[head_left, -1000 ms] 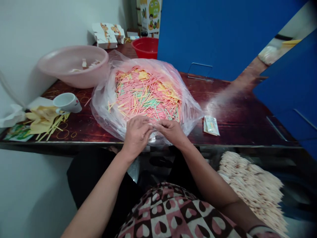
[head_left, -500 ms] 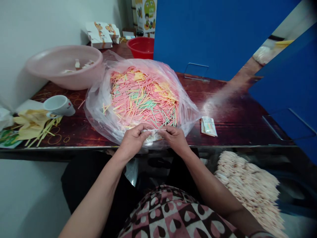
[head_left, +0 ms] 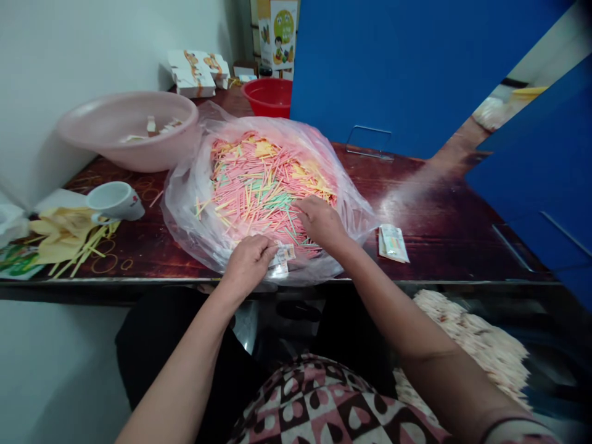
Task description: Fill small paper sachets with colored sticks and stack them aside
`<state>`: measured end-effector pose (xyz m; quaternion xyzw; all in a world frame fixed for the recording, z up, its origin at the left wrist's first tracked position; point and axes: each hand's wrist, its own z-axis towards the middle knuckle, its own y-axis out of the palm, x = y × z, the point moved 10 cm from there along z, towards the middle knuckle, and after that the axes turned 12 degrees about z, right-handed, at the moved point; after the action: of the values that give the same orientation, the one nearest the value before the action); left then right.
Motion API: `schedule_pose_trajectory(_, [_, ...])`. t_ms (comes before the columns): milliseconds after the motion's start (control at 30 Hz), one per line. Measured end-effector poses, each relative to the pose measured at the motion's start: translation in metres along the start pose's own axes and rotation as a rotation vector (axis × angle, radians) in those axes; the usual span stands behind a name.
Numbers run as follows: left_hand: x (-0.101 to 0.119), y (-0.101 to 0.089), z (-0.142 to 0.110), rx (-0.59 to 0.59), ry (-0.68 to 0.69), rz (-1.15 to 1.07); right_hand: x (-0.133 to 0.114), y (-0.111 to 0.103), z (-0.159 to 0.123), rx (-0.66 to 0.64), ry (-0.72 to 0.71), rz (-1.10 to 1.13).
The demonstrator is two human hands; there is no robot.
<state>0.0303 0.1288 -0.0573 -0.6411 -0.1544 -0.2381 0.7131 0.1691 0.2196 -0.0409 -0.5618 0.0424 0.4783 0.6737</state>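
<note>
A clear plastic bag [head_left: 185,209] lies wide open on the table, full of thin pink, yellow and green sticks [head_left: 250,191]. At the bag's near rim, my left hand [head_left: 250,259] is closed on a small printed clear packet [head_left: 283,258], thumb on top. My right hand [head_left: 319,222] reaches over the right part of the heap, its curled fingertips down at the sticks. What those fingers pinch, if anything, is hidden. To the right, a small filled packet [head_left: 393,243] rests on the tabletop.
A pink basin [head_left: 134,145] with small pieces inside stands back left, a white mug [head_left: 115,200] before it. Yellow paper and strips [head_left: 69,234] lie far left. Farther back are a red basin [head_left: 268,95] and blue panels [head_left: 370,68]. Stacked pale packets [head_left: 472,339] sit below the table, right.
My right hand has left the small packet and moved up and forward onto the stick heap. My left hand keeps the packet alone. The whole view has shifted slightly.
</note>
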Motion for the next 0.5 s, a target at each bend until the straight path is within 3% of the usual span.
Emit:
schedule_pose_trajectory(200, [-0.001, 0.004, 0.002, 0.001, 0.029, 0.040, -0.002, 0.028, 0.033, -0.266, -0.076, -0.403])
schedule_pose_trajectory(500, [0.003, 0.003, 0.004, 0.030, 0.050, 0.052, -0.009, 0.043, 0.050, -0.395, -0.255, -0.535])
